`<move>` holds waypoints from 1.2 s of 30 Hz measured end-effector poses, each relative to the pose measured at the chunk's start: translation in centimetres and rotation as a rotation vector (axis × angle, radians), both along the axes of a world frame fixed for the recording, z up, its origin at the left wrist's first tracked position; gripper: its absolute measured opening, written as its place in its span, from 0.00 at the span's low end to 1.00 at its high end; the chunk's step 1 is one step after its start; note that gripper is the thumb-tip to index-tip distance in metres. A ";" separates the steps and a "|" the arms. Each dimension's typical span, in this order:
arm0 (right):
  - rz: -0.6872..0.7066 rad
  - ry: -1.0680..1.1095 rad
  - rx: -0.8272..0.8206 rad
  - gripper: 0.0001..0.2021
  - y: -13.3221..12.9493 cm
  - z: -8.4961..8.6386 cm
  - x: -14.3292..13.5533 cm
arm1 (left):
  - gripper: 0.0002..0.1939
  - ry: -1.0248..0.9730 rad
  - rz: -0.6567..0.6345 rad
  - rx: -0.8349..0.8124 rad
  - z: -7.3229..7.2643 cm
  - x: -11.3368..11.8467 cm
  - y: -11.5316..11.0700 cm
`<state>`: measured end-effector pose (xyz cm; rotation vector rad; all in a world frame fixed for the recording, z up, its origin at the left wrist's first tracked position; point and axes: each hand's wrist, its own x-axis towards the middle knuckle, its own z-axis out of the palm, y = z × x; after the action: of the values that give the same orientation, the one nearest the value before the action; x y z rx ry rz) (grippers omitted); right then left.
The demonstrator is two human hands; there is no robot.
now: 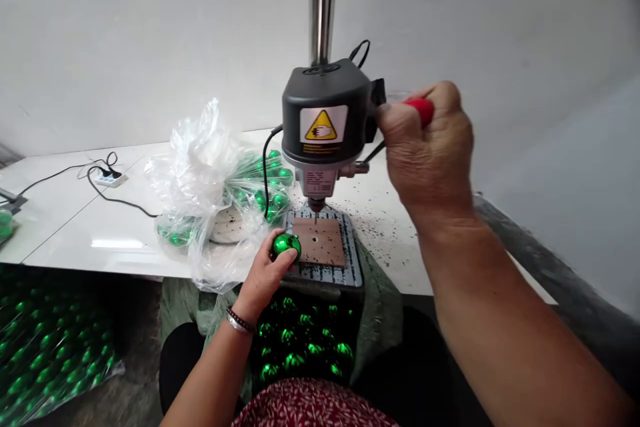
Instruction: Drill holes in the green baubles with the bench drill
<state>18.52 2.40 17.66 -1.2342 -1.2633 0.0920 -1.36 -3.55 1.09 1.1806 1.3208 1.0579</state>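
Note:
A shiny green ball [286, 247] is held in my left hand [267, 270], its thumb across the front, beside the left edge of a brown board [327, 250]. The board lies on the ribbed metal base [354, 260] of a drill press [325, 100] and has a small hole. Above that hole points the thin drill bit [316, 217], apart from the ball. My right hand [430, 147] is wrapped round the red-ended lever [421, 111] on the right side of the drill head.
Clear plastic bags [195, 167] with green balls lie left of the press on the white table [85, 227]. Below its edge stands an open sack [383, 320] of green balls. A power strip [111, 179] and cables sit at left. Dark shavings are scattered at right.

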 end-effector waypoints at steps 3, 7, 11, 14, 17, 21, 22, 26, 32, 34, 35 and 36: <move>0.047 0.025 0.037 0.10 0.1 -0.2 0.2 | 0.30 0.351 0.007 0.141 0.4 0.2 1.2; 0.053 0.030 0.034 0.11 0.1 -0.2 0.2 | 0.29 0.503 -0.019 0.191 0.1 0.7 2.5; 0.059 0.037 0.012 0.11 -0.1 0.0 0.2 | 0.30 0.482 -0.074 0.158 -0.8 1.1 3.6; 0.072 0.029 -0.004 0.11 -0.2 0.1 0.2 | 0.27 0.485 -0.108 0.176 -1.1 1.1 4.4; 0.073 0.011 -0.016 0.12 -0.3 0.2 0.3 | 0.24 0.487 -0.170 0.199 -0.8 1.1 5.1; 0.084 -0.002 0.006 0.12 -0.3 0.2 0.4 | 0.23 0.506 -0.226 0.208 -0.3 1.3 5.6; 0.089 0.004 0.010 0.13 -0.3 0.3 0.4 | 0.24 0.511 -0.233 0.206 -0.2 1.4 5.7; 0.106 0.046 0.022 0.13 -0.1 0.3 0.4 | 0.26 0.535 -0.233 0.175 0.2 1.9 6.0; 0.098 0.022 0.005 0.15 -0.2 0.3 0.4 | 0.31 0.660 -0.283 0.211 0.6 2.5 7.1; 0.097 0.011 0.002 0.16 -0.2 0.3 0.4 | 0.32 0.672 -0.309 0.213 0.7 2.7 7.5; 0.098 0.008 -0.002 0.16 -0.2 0.3 0.4 | 0.31 0.661 -0.319 0.203 0.8 2.8 7.5; 0.098 0.008 -0.003 0.16 -0.2 0.3 0.4 | 0.31 0.634 -0.323 0.186 0.8 2.9 7.5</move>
<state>18.96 2.15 17.93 -1.1735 -1.3169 0.1702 1.49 3.99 1.87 1.9007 1.4474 0.5931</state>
